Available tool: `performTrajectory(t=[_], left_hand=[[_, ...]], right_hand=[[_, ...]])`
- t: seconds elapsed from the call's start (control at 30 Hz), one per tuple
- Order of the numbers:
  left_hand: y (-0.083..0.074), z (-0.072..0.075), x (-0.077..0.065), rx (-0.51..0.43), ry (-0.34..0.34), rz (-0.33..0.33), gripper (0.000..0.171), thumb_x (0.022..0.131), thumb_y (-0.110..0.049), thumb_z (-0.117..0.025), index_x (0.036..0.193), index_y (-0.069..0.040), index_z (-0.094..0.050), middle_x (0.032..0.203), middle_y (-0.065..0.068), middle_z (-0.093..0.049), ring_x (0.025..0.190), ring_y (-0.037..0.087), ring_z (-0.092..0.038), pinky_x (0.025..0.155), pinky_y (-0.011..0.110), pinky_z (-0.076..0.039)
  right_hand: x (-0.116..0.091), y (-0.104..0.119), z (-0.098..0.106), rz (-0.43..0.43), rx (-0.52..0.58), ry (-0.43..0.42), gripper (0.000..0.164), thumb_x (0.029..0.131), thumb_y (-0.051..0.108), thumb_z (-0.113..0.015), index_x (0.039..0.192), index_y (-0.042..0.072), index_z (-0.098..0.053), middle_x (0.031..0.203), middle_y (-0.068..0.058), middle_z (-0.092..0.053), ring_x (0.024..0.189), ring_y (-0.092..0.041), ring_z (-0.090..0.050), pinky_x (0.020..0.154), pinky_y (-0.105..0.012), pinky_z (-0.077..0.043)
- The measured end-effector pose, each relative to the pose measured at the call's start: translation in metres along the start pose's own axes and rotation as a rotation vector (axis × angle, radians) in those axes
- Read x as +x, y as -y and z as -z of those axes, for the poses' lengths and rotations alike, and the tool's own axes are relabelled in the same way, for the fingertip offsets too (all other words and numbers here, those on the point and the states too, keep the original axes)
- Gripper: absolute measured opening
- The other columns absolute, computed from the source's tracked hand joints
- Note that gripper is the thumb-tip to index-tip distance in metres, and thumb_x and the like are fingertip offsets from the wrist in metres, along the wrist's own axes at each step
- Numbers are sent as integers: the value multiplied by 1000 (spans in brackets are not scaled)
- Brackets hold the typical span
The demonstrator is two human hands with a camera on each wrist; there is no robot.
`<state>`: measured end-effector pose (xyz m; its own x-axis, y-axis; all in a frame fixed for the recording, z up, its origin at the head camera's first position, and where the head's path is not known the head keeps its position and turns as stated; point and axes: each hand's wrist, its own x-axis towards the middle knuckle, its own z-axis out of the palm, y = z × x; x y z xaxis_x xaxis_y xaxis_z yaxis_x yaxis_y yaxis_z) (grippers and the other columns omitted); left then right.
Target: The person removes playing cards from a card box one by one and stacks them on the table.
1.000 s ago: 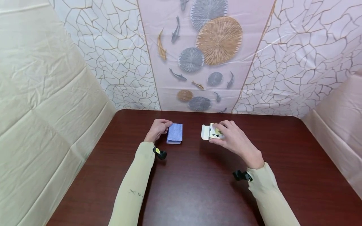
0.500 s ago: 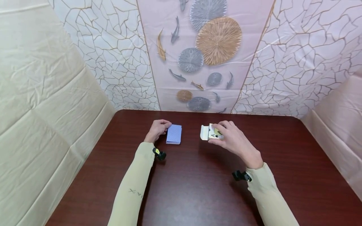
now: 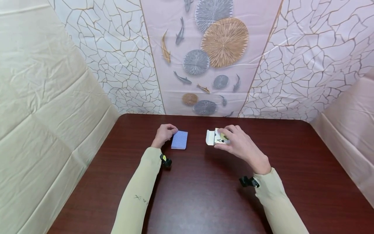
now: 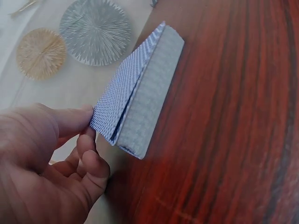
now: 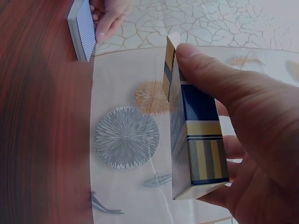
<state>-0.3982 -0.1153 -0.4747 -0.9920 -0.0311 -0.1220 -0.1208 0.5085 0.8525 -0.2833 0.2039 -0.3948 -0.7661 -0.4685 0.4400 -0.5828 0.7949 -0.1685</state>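
Observation:
A deck of playing cards (image 3: 179,140) lies face down on the table, blue patterned backs up. My left hand (image 3: 165,134) pinches its far left corner between thumb and fingers. In the left wrist view, the top portion (image 4: 122,91) is tilted up along one edge, leaving a narrow dark gap above the thick white-edged cards (image 4: 156,88). My right hand (image 3: 242,144) grips a card box (image 5: 201,126) with fingers and thumb round its sides. An ace design shows on its face, and its white end flap (image 3: 210,137) stands open toward the deck. My palm hides the box's other end.
The dark red-brown table (image 3: 193,195) stretches toward me. Patterned cloth (image 3: 204,58) hangs behind its back edge, and pale cloth walls (image 3: 43,113) rise on both sides. Small black wrist cameras (image 3: 249,182) sit on the sleeves.
The raised upper cards have come down closer to the rest of the deck, the left fingers still at the corner. The right hand and card box stay almost where they were.

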Motion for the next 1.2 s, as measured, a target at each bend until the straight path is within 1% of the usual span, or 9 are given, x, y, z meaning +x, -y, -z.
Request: performTrajectory(t=[0.13, 0.33, 0.47, 0.57, 0.73, 0.97, 1.2], left_hand=[[-1, -1, 0, 62, -14, -8, 13, 94, -25, -66, 97, -16, -74, 80, 1, -62, 57, 12, -50, 50, 24, -40], [-1, -3, 2, 155, -33, -5, 15, 95, -29, -66, 98, -17, -74, 73, 1, -62, 57, 12, -52, 51, 24, -41], [-1, -4, 1, 229, -53, -31, 16, 95, -29, -65, 99, -16, -74, 88, 4, -69, 75, 17, -59, 64, 28, -47], [-2, -5, 0, 265, -67, -52, 17, 95, -29, -65, 100, -16, -74, 103, 7, -71, 89, 22, -61, 76, 33, -49], [-3, -6, -1, 282, -71, -55, 16, 95, -28, -65, 100, -16, -74, 106, 7, -71, 93, 23, -61, 81, 36, -50], [-2, -6, -1, 284, -72, -63, 16, 95, -27, -65, 98, -15, -73, 106, 8, -70, 94, 24, -61, 82, 37, -50], [-2, -5, -1, 286, -67, -66, 15, 95, -28, -65, 98, -16, -74, 106, 7, -70, 94, 24, -61, 81, 37, -49]], right_hand=[[0, 0, 0, -3, 2, 5, 62, 75, 46, -81, 123, 10, -66, 113, -13, -63, 100, -30, -53, 77, -45, -49], [1, 1, -1, -11, 13, 16, 61, 76, 47, -80, 123, 10, -66, 114, -12, -63, 101, -28, -54, 76, -45, -49], [1, 2, 0, -20, 19, 27, 61, 77, 47, -80, 124, 11, -66, 114, -11, -63, 102, -28, -54, 76, -45, -50], [1, 3, 1, -22, 18, 28, 61, 76, 47, -80, 124, 11, -66, 115, -12, -63, 102, -28, -54, 76, -45, -50], [1, 4, 2, -20, 16, 26, 62, 76, 47, -81, 124, 11, -66, 114, -12, -63, 101, -28, -54, 76, -44, -50], [0, 3, 1, -23, 13, 30, 62, 76, 47, -80, 124, 11, -65, 115, -12, -63, 101, -28, -53, 76, -44, -49], [0, 3, 2, -18, 17, 28, 62, 76, 47, -81, 124, 10, -66, 115, -13, -62, 101, -29, -53, 76, -43, -49]])
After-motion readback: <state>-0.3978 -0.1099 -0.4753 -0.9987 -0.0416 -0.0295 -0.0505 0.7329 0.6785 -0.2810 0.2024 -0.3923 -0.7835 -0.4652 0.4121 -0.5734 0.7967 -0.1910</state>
